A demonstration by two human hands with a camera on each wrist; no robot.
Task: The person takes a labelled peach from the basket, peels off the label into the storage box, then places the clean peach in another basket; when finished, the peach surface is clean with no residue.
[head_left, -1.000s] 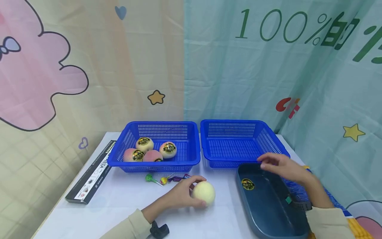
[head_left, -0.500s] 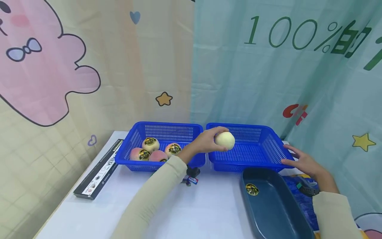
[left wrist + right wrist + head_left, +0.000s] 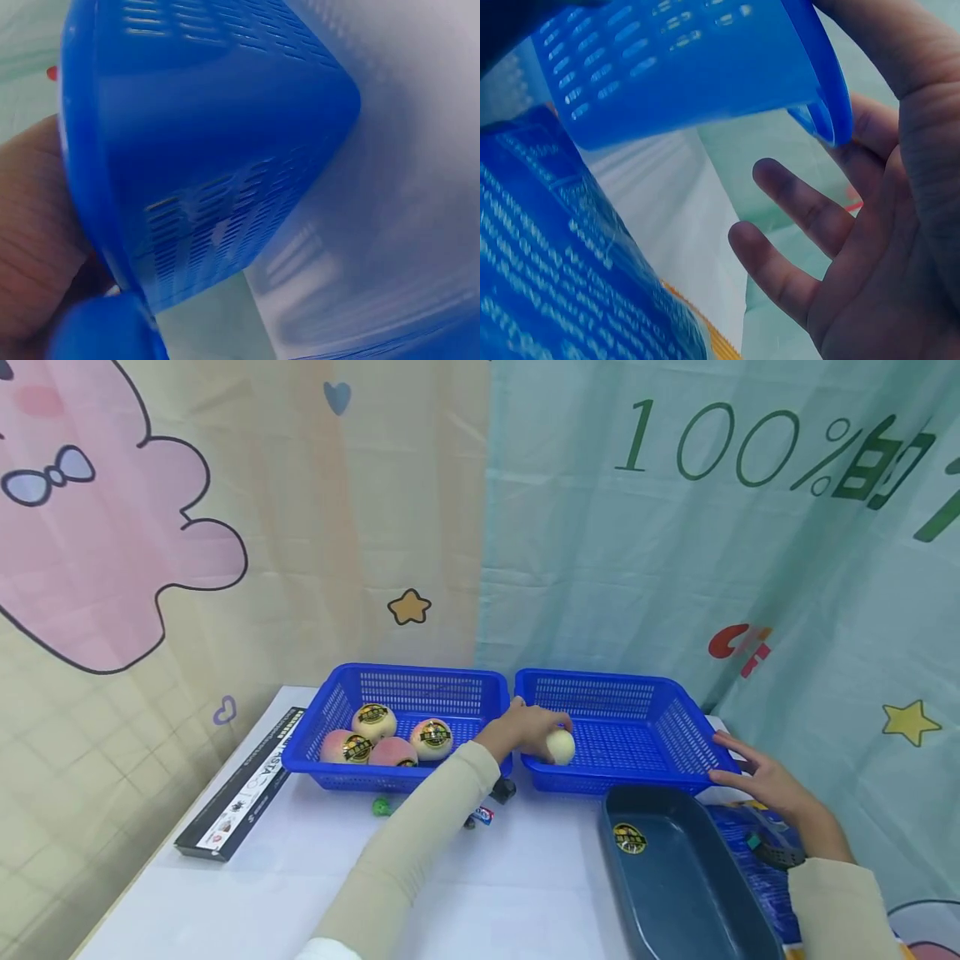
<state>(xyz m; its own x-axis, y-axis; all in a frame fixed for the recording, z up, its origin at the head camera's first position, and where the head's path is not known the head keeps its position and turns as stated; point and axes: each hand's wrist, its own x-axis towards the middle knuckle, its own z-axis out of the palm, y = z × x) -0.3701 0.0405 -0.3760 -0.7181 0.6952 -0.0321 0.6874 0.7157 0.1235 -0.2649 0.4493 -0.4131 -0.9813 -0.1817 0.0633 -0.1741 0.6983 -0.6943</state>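
My left hand (image 3: 546, 732) reaches over the near rim of the right blue basket (image 3: 678, 727) and grips a pale yellow peach (image 3: 561, 748), held low on the basket floor at its left end. My right hand (image 3: 726, 758) lies with straight, spread fingers (image 3: 799, 201) against the basket's right rim (image 3: 826, 82). The left wrist view shows only the blue slotted basket wall (image 3: 217, 150) close up and a bit of my hand at the left edge.
The left blue basket (image 3: 330, 710) holds several stickered peaches (image 3: 373, 722). A dark blue tray (image 3: 675, 877) lies at the front right on a blue printed bag (image 3: 757, 877). A black box (image 3: 240, 785) lies at the left. Wrapped candies (image 3: 382, 807) sit before the baskets.
My left hand lifted the peach off the table, carried it over the right basket and lowered it inside. My right hand moved from above the tray to the basket's right rim.
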